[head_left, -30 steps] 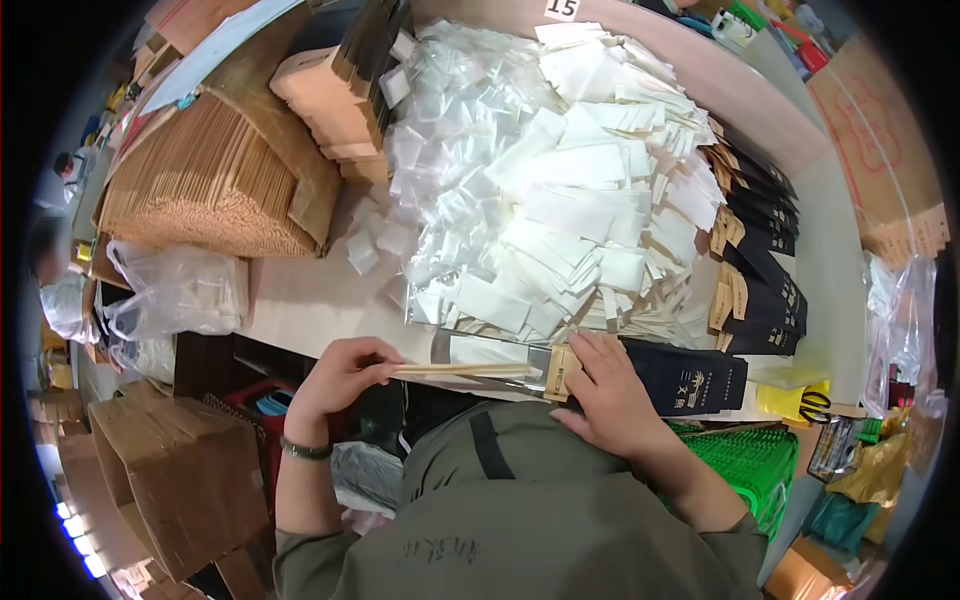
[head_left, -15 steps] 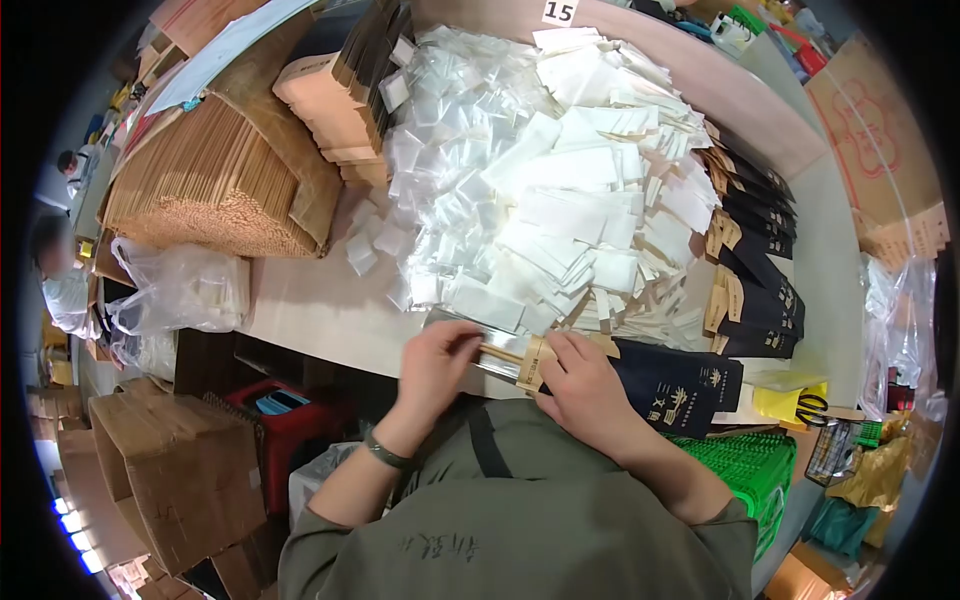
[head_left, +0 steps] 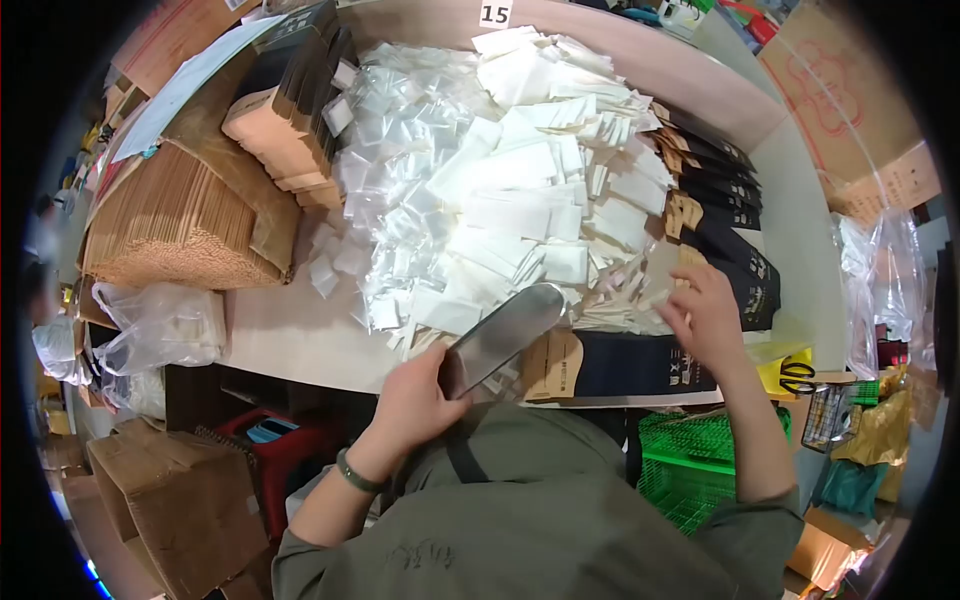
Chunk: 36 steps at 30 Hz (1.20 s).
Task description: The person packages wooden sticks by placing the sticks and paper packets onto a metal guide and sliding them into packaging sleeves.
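Note:
My left hand (head_left: 425, 393) is closed around the near end of a flat, shiny metal strip with a rounded tip (head_left: 505, 335), which slants up and right over the table's front edge. My right hand (head_left: 705, 312) is raised with fingers apart and holds nothing I can see. It is between the white paper packets (head_left: 540, 190) and the row of dark printed sleeves (head_left: 745, 270) at the right. Below it, along the front edge, lies a dark blue sleeve with a tan end (head_left: 630, 362).
Clear plastic sachets (head_left: 400, 150) are heaped left of the white packets. Further left stand a bundle of brown card (head_left: 190, 225) and a stack of tan-and-black sleeves (head_left: 280, 140). A green basket (head_left: 690, 460) sits below the edge, with black-handled scissors (head_left: 797, 377) at the right.
My right hand has left the tan-ended sleeve and moved right, its fingers spreading. The metal strip, earlier partly covered by a tan piece, now shows fully, tilted upward. The view has shifted right.

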Each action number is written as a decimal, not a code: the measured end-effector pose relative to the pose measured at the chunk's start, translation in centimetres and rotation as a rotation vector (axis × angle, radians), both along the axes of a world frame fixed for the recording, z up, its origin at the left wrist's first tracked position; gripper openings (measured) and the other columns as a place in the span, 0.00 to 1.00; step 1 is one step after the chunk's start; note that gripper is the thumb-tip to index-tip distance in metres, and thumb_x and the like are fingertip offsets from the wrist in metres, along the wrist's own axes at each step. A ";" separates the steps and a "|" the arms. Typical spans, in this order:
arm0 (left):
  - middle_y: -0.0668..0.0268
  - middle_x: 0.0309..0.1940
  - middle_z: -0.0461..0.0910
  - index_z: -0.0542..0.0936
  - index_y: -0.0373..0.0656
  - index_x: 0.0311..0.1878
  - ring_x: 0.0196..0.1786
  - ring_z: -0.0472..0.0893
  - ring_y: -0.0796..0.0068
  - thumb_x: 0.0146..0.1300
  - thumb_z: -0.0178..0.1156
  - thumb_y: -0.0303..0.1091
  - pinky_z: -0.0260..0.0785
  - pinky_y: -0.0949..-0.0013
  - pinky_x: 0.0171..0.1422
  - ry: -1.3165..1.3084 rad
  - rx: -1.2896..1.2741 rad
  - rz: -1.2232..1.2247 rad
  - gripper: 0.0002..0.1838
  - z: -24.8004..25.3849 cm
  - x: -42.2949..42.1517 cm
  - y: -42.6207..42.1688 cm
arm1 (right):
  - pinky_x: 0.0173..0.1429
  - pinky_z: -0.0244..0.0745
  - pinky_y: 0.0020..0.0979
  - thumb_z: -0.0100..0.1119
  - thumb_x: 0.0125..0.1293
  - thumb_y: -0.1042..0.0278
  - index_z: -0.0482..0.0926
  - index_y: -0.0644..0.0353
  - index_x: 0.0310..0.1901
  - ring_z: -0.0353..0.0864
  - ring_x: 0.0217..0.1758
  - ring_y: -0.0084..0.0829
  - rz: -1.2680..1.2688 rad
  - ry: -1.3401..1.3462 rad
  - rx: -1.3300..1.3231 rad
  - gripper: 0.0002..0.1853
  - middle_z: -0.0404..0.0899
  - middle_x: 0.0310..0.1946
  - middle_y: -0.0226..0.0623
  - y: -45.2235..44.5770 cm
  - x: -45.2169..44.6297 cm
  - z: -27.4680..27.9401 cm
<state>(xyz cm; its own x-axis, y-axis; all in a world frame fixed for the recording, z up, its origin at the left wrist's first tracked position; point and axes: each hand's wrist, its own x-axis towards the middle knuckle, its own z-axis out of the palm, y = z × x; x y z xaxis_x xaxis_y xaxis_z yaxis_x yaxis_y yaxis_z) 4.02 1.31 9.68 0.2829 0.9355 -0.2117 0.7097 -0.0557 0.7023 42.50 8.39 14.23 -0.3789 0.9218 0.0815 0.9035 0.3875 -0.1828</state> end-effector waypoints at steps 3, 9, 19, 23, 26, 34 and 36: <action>0.49 0.45 0.84 0.77 0.34 0.52 0.48 0.85 0.49 0.55 0.70 0.33 0.77 0.54 0.53 -0.399 -0.193 -0.147 0.23 0.9 2.1 -0.9 | 0.68 0.73 0.49 0.74 0.57 0.56 0.83 0.61 0.35 0.76 0.64 0.55 0.382 0.163 -0.181 0.16 0.79 0.59 0.54 -3.7 -2.6 -0.6; 0.49 0.43 0.83 0.77 0.36 0.53 0.47 0.84 0.47 0.52 0.69 0.30 0.77 0.53 0.52 -0.370 -0.288 -0.385 0.24 1.7 3.9 -0.2 | 0.57 0.73 0.44 0.72 0.53 0.51 0.82 0.64 0.35 0.77 0.52 0.48 0.508 0.191 0.038 0.21 0.78 0.44 0.45 -3.9 -11.6 -4.1; 0.55 0.43 0.83 0.78 0.43 0.60 0.46 0.84 0.49 0.50 0.74 0.31 0.76 0.51 0.48 0.023 0.254 0.045 0.31 -5.0 -1.7 -2.2 | 0.36 0.77 0.49 0.63 0.68 0.58 0.80 0.60 0.26 0.84 0.31 0.51 -0.094 0.194 -0.231 0.16 0.81 0.24 0.47 -5.5 -13.0 -5.5; 0.56 0.45 0.83 0.77 0.43 0.63 0.48 0.84 0.51 0.51 0.73 0.30 0.76 0.52 0.50 0.143 0.162 -0.160 0.33 -3.5 -3.0 -1.6 | 0.38 0.78 0.49 0.63 0.62 0.62 0.79 0.60 0.27 0.84 0.32 0.51 -0.101 0.272 -0.373 0.11 0.82 0.25 0.47 -4.3 -13.2 -4.7; 0.55 0.45 0.83 0.77 0.43 0.64 0.48 0.84 0.49 0.53 0.73 0.32 0.76 0.52 0.51 0.071 0.214 -0.252 0.33 -3.2 -2.0 0.0 | 0.38 0.78 0.48 0.64 0.60 0.63 0.79 0.60 0.29 0.84 0.31 0.51 0.038 0.401 -0.267 0.09 0.81 0.25 0.46 -5.6 -16.8 -6.5; 0.52 0.51 0.78 0.79 0.40 0.56 0.52 0.79 0.48 0.56 0.76 0.40 0.74 0.53 0.56 0.169 0.464 0.360 0.27 -5.8 -7.0 1.2 | 0.49 0.78 0.49 0.66 0.62 0.63 0.83 0.60 0.37 0.83 0.44 0.51 -0.320 0.191 -0.085 0.09 0.83 0.37 0.46 1.7 -6.0 -5.3; 0.54 0.46 0.78 0.79 0.40 0.54 0.47 0.79 0.49 0.57 0.75 0.39 0.75 0.55 0.53 0.234 0.423 0.461 0.25 -6.9 -8.2 3.2 | 0.47 0.77 0.42 0.69 0.63 0.65 0.81 0.64 0.37 0.82 0.41 0.47 -0.280 0.258 -0.225 0.11 0.82 0.35 0.43 2.4 -3.8 -7.0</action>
